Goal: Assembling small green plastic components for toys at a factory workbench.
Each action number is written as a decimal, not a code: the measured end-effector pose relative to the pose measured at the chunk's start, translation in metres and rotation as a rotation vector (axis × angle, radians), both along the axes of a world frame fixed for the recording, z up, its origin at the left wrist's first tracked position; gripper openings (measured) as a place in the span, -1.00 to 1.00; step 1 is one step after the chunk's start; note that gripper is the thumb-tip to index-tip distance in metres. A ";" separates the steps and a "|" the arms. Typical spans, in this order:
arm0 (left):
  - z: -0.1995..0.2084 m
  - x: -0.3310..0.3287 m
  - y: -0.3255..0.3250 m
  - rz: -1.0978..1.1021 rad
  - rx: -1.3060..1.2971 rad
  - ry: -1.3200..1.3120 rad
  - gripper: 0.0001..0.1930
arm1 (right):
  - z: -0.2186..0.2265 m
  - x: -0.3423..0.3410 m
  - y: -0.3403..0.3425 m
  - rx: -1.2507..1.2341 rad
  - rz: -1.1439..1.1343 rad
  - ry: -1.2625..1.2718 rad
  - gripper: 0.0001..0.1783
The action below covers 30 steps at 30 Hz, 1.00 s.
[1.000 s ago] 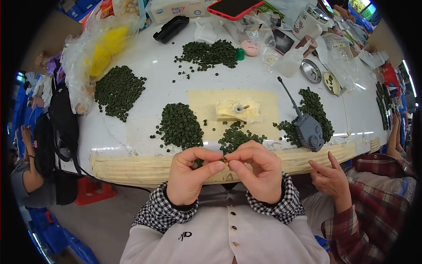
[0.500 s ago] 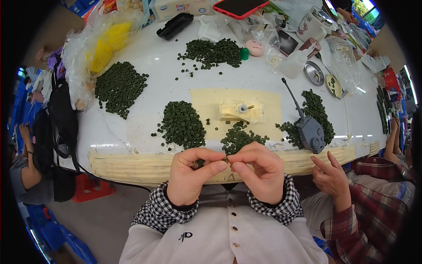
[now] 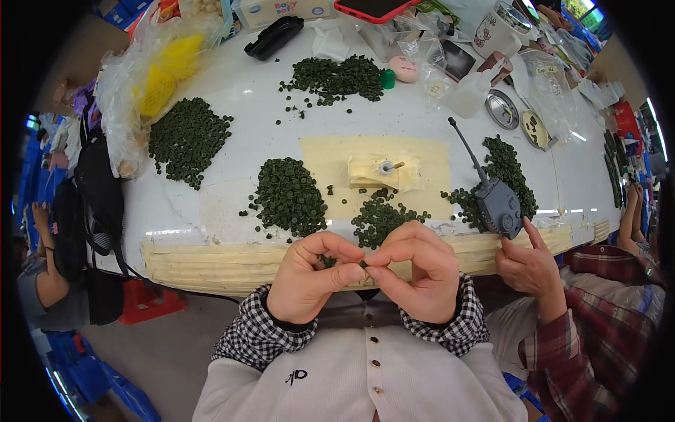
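Note:
My left hand (image 3: 313, 278) and my right hand (image 3: 418, 271) meet at the table's front edge, thumb and forefinger of each pinched. A tiny dark green round part (image 3: 363, 264) shows between their fingertips; its exact shape is mostly hidden. More green bits (image 3: 327, 261) show behind my left thumb, and I cannot tell whether they lie in that hand. Just beyond my hands lies a small heap of green wheel-like parts (image 3: 383, 224), with a larger heap (image 3: 290, 197) to its left. Past them, a tape-wrapped block with an upright metal pin (image 3: 385, 169) sits on a taped patch.
At right, a co-worker's hand (image 3: 531, 264) touches a grey toy tank turret (image 3: 498, 204) beside another green heap (image 3: 508, 165). More heaps (image 3: 188, 141) lie farther off. A black case (image 3: 274, 39), a red-edged phone (image 3: 373, 7), plastic bags and a mug (image 3: 499, 32) crowd the far side.
My fingertips have parted slightly, so the green part shows more clearly. The co-worker's hand has moved up to the turret. The table has shifted slightly in view.

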<state>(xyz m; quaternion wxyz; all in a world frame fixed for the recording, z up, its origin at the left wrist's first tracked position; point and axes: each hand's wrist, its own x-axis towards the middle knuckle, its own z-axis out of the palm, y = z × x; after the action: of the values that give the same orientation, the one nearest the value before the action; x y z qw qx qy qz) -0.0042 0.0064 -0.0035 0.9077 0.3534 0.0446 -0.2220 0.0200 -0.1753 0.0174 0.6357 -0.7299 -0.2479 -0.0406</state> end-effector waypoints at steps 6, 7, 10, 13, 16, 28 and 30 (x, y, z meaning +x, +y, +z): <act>0.008 0.001 0.003 -0.027 0.191 -0.049 -0.87 | 0.001 0.000 0.000 -0.160 -0.085 -0.208 -0.76; 0.009 0.001 0.006 -0.041 0.237 -0.062 -0.87 | 0.002 0.001 0.000 -0.175 -0.088 -0.230 -0.75; 0.013 0.002 0.003 -0.021 0.312 -0.118 -0.87 | 0.002 0.001 0.000 -0.186 -0.080 -0.246 -0.75; 0.010 0.000 0.001 0.011 0.338 -0.135 -0.87 | 0.001 0.000 0.001 -0.122 -0.054 -0.150 -0.77; 0.011 -0.001 0.000 0.033 0.377 -0.134 -0.87 | 0.000 0.000 0.002 -0.030 -0.038 -0.026 -0.81; 0.004 -0.004 -0.006 0.170 0.514 -0.241 -0.93 | -0.007 -0.002 0.008 0.005 -0.069 -0.011 -0.81; 0.004 -0.004 -0.007 0.200 0.512 -0.244 -0.93 | -0.006 -0.003 0.010 -0.048 -0.120 -0.086 -0.79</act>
<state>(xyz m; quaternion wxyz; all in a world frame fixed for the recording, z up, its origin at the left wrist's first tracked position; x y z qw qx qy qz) -0.0081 -0.0011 0.0001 0.8051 0.5887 0.0240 -0.0690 0.0165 -0.1650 0.0116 0.6031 -0.7563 -0.2314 -0.1040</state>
